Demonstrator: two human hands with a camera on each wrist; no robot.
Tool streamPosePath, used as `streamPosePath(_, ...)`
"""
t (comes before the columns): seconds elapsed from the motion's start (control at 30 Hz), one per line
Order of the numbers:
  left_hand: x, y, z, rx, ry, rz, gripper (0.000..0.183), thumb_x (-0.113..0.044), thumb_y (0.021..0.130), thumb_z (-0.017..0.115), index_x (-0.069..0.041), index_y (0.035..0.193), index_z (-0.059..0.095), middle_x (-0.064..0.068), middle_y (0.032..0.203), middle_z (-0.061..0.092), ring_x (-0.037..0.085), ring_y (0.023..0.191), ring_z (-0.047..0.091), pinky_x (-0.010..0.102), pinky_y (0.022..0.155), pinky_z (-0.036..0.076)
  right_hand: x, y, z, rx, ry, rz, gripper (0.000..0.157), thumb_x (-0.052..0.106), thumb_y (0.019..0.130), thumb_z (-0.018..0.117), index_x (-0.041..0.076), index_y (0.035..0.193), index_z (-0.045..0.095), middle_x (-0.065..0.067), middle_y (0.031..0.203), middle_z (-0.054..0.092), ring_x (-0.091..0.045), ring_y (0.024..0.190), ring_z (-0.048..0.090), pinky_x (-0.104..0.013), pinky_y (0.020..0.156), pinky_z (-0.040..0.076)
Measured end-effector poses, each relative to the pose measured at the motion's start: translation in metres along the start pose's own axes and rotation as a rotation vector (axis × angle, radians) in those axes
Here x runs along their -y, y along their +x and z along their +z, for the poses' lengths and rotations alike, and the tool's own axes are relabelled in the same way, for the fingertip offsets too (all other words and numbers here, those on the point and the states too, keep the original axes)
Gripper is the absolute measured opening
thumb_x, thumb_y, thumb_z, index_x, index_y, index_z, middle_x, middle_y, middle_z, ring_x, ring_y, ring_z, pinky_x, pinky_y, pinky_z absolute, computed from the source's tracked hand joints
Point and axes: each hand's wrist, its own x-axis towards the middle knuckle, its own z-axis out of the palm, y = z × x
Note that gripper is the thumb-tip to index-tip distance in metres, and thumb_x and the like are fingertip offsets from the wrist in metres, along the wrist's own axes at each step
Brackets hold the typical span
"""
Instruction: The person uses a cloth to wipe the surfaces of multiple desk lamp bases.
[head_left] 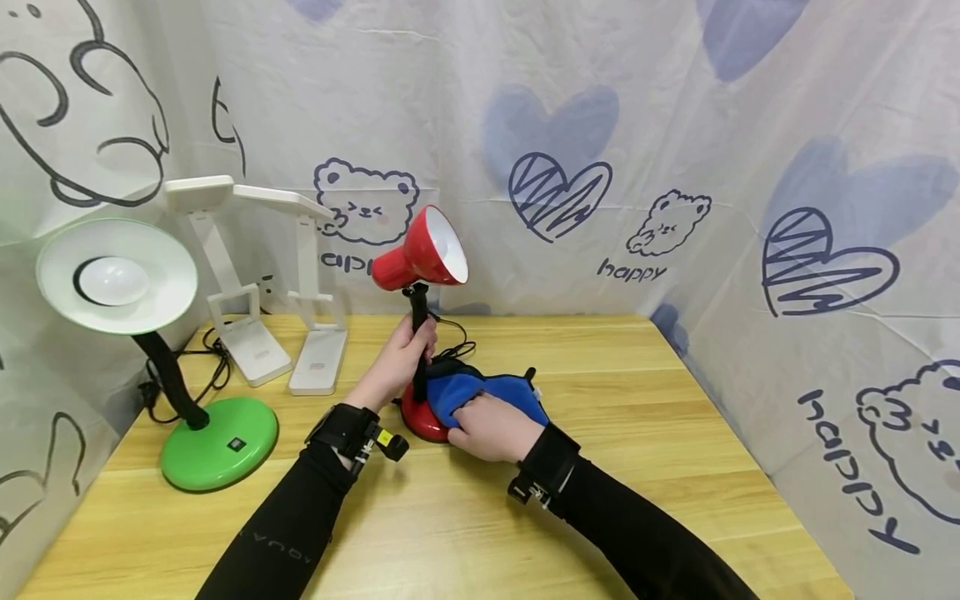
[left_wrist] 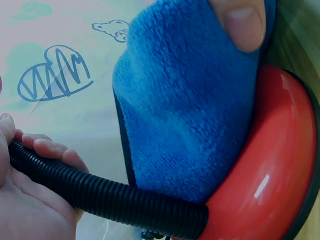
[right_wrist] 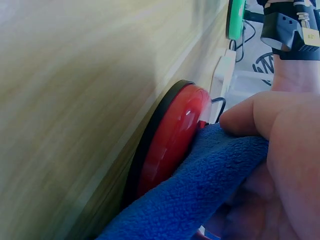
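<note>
Head view: red lamp (head_left: 422, 250) stands upright on wooden table (head_left: 600, 400). L hand (head_left: 397, 354) grips the lamp's blk neck (head_left: 420, 383); R hand (head_left: 491, 425) grasps blue cloth (head_left: 517, 396) w/ blk edging, at the front R of the red lamp's base (head_left: 422, 421). Green lamp (head_left: 217, 450) is L of the red lamp, well apart; two white lamps (head_left: 318, 367) are behind & L of it; patterned curtain (head_left: 465, 125) hangs behind it.

L wrist view: L hand's fingers curl round the red lamp's ribbed neck; cloth covers pt of the base next to that neck, w/ a R-hand fingertip (left_wrist: 245, 30) on the cloth.

R wrist view: R hand pinches the bunched cloth vs the red lamp's base; L wrist w/ strapped cam (right_wrist: 295, 32) & green lamp show beyond that base
</note>
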Motion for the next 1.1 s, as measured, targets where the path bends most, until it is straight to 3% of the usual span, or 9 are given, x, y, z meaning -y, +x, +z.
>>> streamPosePath(0.27,-0.011,-0.003,0.004,0.007,0.01,0.037,0.02,-0.023,0.105,0.041,-0.006,0.115,0.042,0.016,0.082,0.047,0.039,0.073,0.046,0.037,0.068,0.043,0.005,0.01,-0.008,-0.049,-0.052,-0.004,0.037,0.034,0.095,0.053,0.022,0.061,0.048,0.008,0.058,0.044,-0.011,0.054,0.045,-0.028,0.062,0.038)
streamPosePath(0.37,-0.012,-0.003,0.005,0.019,0.011,0.043,0.026,-0.022,0.105,0.04,0.0,0.12,0.04,0.017,0.083,0.046,0.043,0.075,0.044,0.039,0.07,0.044,0.006,0.018,-0.008,-0.032,-0.067,0.016,0.039,0.037,0.095,0.053,0.022,0.06,0.048,0.007,0.059,0.046,-0.012,0.056,0.048,-0.03,0.065,0.042)
streamPosePath(0.53,-0.013,-0.004,0.005,0.045,-0.03,0.026,0.025,-0.021,0.106,0.038,0.001,0.118,0.038,0.016,0.082,0.042,0.039,0.074,0.042,0.036,0.07,0.042,0.002,0.034,0.0,0.015,-0.095,0.057,0.035,0.039,0.097,0.048,0.021,0.067,0.054,0.004,0.074,0.058,-0.015,0.074,0.058,-0.034,0.082,0.048)
streamPosePath(0.67,-0.011,-0.004,0.004,0.05,-0.066,0.02,0.017,-0.022,0.106,0.037,-0.007,0.113,0.039,0.012,0.082,0.041,0.032,0.074,0.042,0.036,0.071,0.041,-0.003,0.042,0.008,0.036,-0.104,0.089,0.033,0.039,0.099,0.045,0.019,0.08,0.062,-0.001,0.096,0.067,-0.02,0.095,0.063,-0.038,0.098,0.045)
streamPosePath(0.77,-0.009,-0.005,0.004,0.043,-0.077,0.027,0.019,-0.022,0.106,0.037,-0.004,0.113,0.038,0.014,0.082,0.041,0.031,0.075,0.042,0.036,0.072,0.041,-0.004,0.041,0.012,0.036,-0.107,0.1,0.033,0.039,0.099,0.044,0.018,0.085,0.064,-0.003,0.102,0.068,-0.022,0.103,0.062,-0.04,0.102,0.042)
streamPosePath(0.93,-0.007,-0.006,0.002,0.029,-0.079,0.025,0.018,-0.021,0.106,0.036,-0.003,0.11,0.036,0.018,0.081,0.038,0.033,0.073,0.04,0.038,0.07,0.04,0.002,0.027,0.015,-0.002,-0.094,0.058,0.034,0.036,0.099,0.045,0.019,0.074,0.06,0.0,0.086,0.065,-0.019,0.087,0.063,-0.037,0.093,0.046)
streamPosePath(1.1,-0.007,-0.004,0.001,0.045,-0.049,0.039,0.014,-0.022,0.106,0.037,-0.008,0.109,0.039,0.017,0.08,0.038,0.033,0.073,0.04,0.039,0.07,0.039,0.01,0.006,0.009,-0.032,-0.079,0.007,0.035,0.033,0.097,0.048,0.022,0.064,0.05,0.006,0.065,0.051,-0.011,0.062,0.051,-0.031,0.074,0.045)
